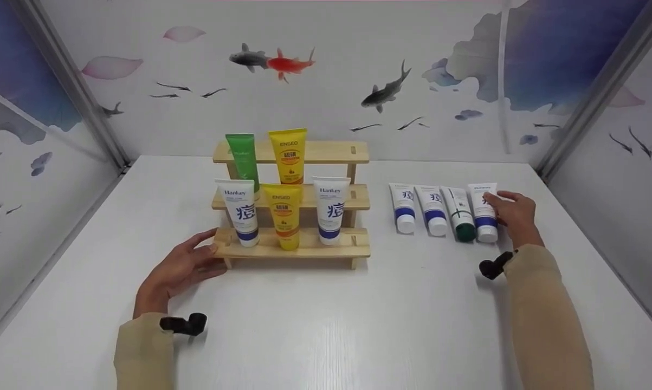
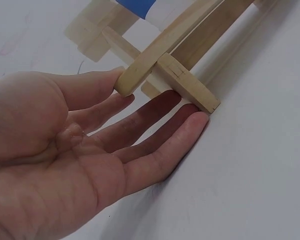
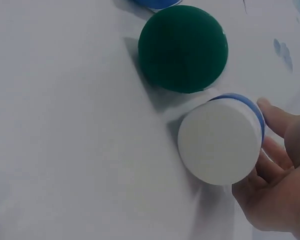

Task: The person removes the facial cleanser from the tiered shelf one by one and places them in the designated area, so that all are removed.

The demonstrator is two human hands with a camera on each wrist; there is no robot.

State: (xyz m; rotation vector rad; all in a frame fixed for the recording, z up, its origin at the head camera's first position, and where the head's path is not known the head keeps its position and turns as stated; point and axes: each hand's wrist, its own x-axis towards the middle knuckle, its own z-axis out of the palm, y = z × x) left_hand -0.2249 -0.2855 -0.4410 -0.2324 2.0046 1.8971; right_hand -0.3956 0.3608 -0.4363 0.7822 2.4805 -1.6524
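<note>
My left hand (image 1: 182, 265) holds the left end of the lowest shelf of a three-tier wooden display rack (image 1: 304, 250). In the left wrist view, the thumb presses the plank's end and the other fingers lie around its underside and foot. My right hand (image 1: 515, 211) grips a white squeeze tube (image 1: 486, 222) with a blue band, thumb on top and fingers along its right side. That tube lies at the right end of a row. Beside it is a white tube with a dark green cap (image 3: 183, 49), then two white-and-blue tubes (image 1: 434, 214).
On the rack's lowest shelf stand two white tubes (image 1: 331, 211) with a yellow tube (image 1: 285, 219) between them. A green tube (image 1: 243, 160) and another yellow tube (image 1: 289, 154) stand on the middle shelf. A printed back wall (image 1: 326, 108) borders the white table (image 1: 326, 325).
</note>
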